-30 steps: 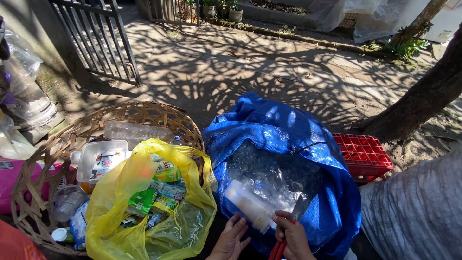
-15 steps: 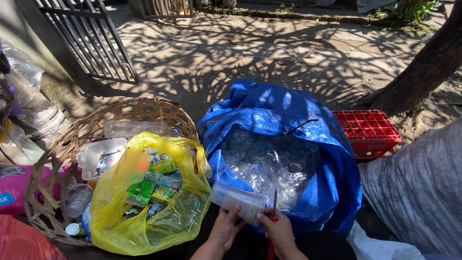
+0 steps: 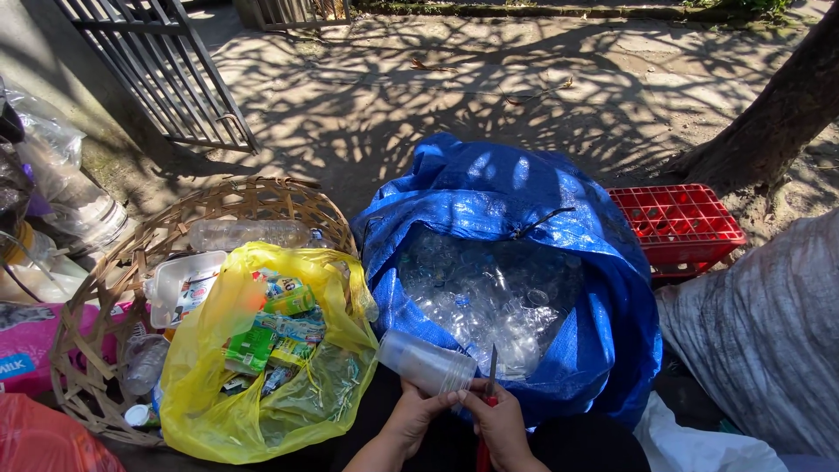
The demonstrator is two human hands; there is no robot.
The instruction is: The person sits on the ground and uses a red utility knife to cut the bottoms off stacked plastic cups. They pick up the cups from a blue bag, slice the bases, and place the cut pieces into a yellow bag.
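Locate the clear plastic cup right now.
Head view, bottom centre: clear plastic cup in the left hand, between yellow bag and blue sack.

A clear, thin-walled plastic cup (image 3: 426, 362) lies tipped on its side, rim end toward the fingers (image 3: 454, 398) and base pointing up and away to the left. Just right of the fingertips a slim knife with a grey blade and red handle (image 3: 490, 385) stands nearly upright, blade tip above them, touching the cup's rim
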